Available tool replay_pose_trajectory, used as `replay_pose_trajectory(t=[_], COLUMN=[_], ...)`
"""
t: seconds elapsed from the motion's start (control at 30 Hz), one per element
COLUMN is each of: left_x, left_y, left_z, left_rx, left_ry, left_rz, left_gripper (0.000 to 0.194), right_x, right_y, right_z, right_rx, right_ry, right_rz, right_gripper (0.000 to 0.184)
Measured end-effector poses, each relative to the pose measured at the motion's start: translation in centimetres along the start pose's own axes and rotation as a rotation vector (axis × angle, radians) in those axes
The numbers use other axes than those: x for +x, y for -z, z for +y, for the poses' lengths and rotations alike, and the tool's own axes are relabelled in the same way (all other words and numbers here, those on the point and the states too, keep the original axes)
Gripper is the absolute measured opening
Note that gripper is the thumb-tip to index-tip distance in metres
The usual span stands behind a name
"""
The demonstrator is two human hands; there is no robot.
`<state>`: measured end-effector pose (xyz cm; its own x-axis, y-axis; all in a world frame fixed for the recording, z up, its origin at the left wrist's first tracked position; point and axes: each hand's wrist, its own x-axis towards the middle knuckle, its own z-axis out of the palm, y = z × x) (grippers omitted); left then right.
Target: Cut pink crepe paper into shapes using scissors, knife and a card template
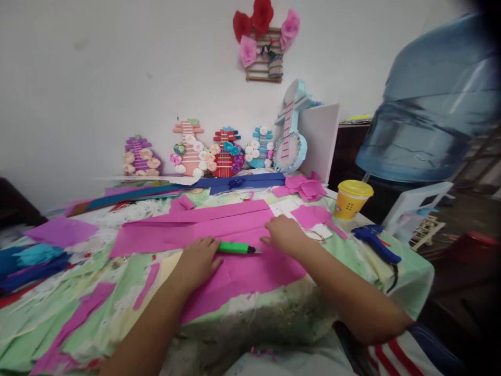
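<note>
A large pink sheet of craft paper or foam lies before me, with a folded pink strip along its far side. My left hand rests flat on the pink material, fingers stretched out. Beside its fingertips lies a green utility knife, its blade pointing right; whether the fingers touch the handle is hard to make out. Near the right end of the strip, my right hand presses its slightly bent fingers on the pink material, thumb apart from them.
Pink scraps and a yellow lidded cup stand to the right, near a blue glue gun. Blue strips and several flower-decorated model instruments line the back. A large water bottle looms at right.
</note>
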<state>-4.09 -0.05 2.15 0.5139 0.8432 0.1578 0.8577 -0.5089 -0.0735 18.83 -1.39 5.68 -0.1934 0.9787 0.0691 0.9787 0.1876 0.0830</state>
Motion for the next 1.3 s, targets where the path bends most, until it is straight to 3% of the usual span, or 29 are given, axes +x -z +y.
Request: replay_pose_trajectory(t=[0.17, 0.3, 0.4, 0.57, 0.83, 0.97, 1.1, 1.2, 1.3], left_x=[1.1, 2.1, 2.5, 2.4, 1.4, 0.8, 0.3, 0.7, 2.3], left_y=[0.5, 0.3, 0.1, -0.1, 0.5, 0.7, 0.6, 0.9, 0.9], left_z=[-1.3, -2.0, -2.4, -3.2, -2.2, -1.2, -0.3, -0.5, -1.6], left_rx=[0.062, 0.056, 0.072, -0.024, -0.183, -0.459, -0.761, -0.774, -0.712], left_ry=[0.000, 0.010, 0.114, 0.247, 0.253, 0.262, 0.396, 0.493, 0.545], left_rz=[-0.107, -0.163, -0.166, -0.026, 0.044, 0.169, 0.311, 0.337, 0.315], left_gripper=[0.025, 0.028, 0.032, 0.034, 0.033, 0.039, 0.048, 0.050, 0.046], right_x=[-3.7, -5.4, -5.9, -5.7, -4.5, -4.7, -4.8, -4.1, -3.0], right_y=[-1.3, -2.3, -2.4, -2.3, -2.4, -2.8, -2.7, -2.3, -2.4], right_z=[6.0, 7.5, 7.5, 7.8, 7.3, 7.9, 8.5, 7.1, 4.2], right_rx=[0.027, 0.077, 0.085, 0.060, 0.133, 0.209, 0.322, 0.446, 0.488], right_ry=[-0.077, -0.039, -0.055, -0.169, -0.234, -0.277, -0.294, -0.240, -0.130], right_rz=[-0.102, -0.114, -0.092, -0.076, -0.126, -0.039, 0.068, 0.150, 0.191], right_gripper=[0.025, 0.024, 0.024, 0.030, 0.023, 0.020, 0.031, 0.041, 0.034])
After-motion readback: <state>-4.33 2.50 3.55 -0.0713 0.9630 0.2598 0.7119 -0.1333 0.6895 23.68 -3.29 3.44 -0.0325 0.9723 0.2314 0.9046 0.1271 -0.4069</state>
